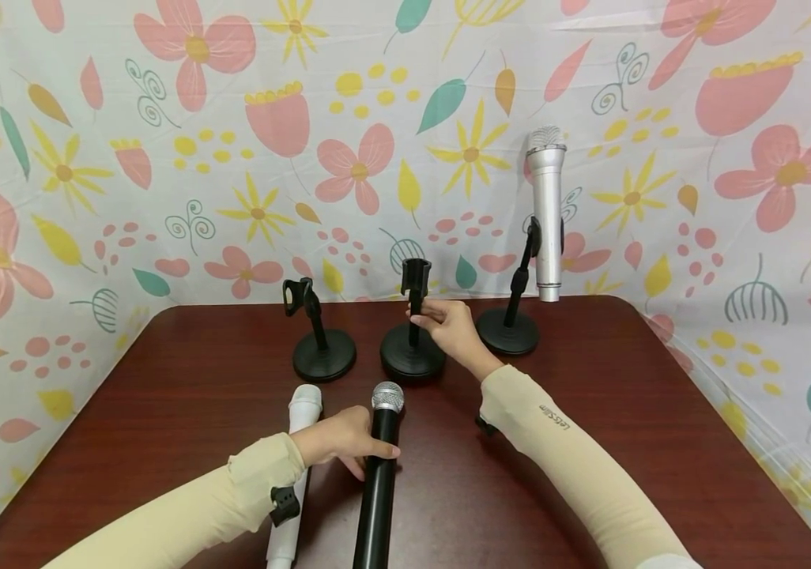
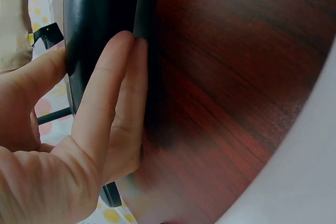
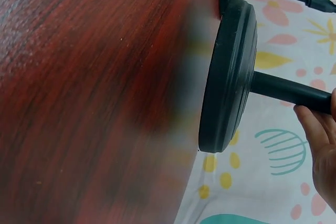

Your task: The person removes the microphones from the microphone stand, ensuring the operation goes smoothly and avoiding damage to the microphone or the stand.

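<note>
My left hand [image 1: 341, 436] grips a black microphone [image 1: 377, 514] with a silver mesh head, just below that head. In the left wrist view, its thumb and fingers lie on opposite sides of the black body [image 2: 97, 19]. With its fingertips, my right hand [image 1: 457, 332] pinches the upright pole of the middle microphone stand [image 1: 413, 363], below its vacant clip. The right wrist view shows this stand's round base [image 3: 228, 77] and the fingers [image 3: 315, 129] at the pole. A white microphone [image 1: 304, 411] lies beside the black one, partly hidden under the left forearm.
To the left stands another black stand [image 1: 324, 356], its clip vacant. On the right, a third stand [image 1: 508, 332] holds a silver microphone [image 1: 548, 213] upright. All three stands are near the back edge of the dark red-brown table [image 1: 185, 395], before a flower-patterned cloth [image 1: 391, 79].
</note>
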`<action>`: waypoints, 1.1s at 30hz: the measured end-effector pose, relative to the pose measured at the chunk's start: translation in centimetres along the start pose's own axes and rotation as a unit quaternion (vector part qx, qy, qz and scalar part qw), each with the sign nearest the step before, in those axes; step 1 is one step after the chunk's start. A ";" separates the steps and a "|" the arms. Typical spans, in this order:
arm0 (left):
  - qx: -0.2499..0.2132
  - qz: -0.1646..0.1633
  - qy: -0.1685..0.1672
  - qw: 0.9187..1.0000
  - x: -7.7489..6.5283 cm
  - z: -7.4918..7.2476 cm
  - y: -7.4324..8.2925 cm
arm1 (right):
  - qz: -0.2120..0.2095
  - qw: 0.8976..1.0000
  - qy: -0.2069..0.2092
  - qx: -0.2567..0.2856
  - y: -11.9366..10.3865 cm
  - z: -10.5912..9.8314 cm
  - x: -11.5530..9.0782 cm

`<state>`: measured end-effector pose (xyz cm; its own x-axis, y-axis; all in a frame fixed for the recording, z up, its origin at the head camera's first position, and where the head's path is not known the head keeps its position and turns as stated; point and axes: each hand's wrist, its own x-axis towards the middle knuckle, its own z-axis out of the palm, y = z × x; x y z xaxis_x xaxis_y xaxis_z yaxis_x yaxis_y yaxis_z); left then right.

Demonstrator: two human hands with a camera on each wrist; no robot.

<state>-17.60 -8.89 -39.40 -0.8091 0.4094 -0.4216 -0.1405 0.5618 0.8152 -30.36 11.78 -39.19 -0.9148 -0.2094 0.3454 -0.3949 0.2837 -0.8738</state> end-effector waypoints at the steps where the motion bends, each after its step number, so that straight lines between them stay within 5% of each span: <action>1: -0.001 0.000 0.000 1.000 0.0 0.0 0.0 | 0.001 1.000 0.001 -0.001 0.0 0.1 0.0; 33: 0.030 0.004 0.016 0.999 -0.4 -1.1 -0.2 | 0.011 1.000 0.010 -0.014 1.3 1.9 1.5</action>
<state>-17.88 -9.92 -38.99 -0.8284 0.3908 -0.4014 -0.1008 0.6008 0.7930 -32.09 10.01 -40.48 -0.9251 -0.1832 0.3327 -0.3758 0.3140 -0.8719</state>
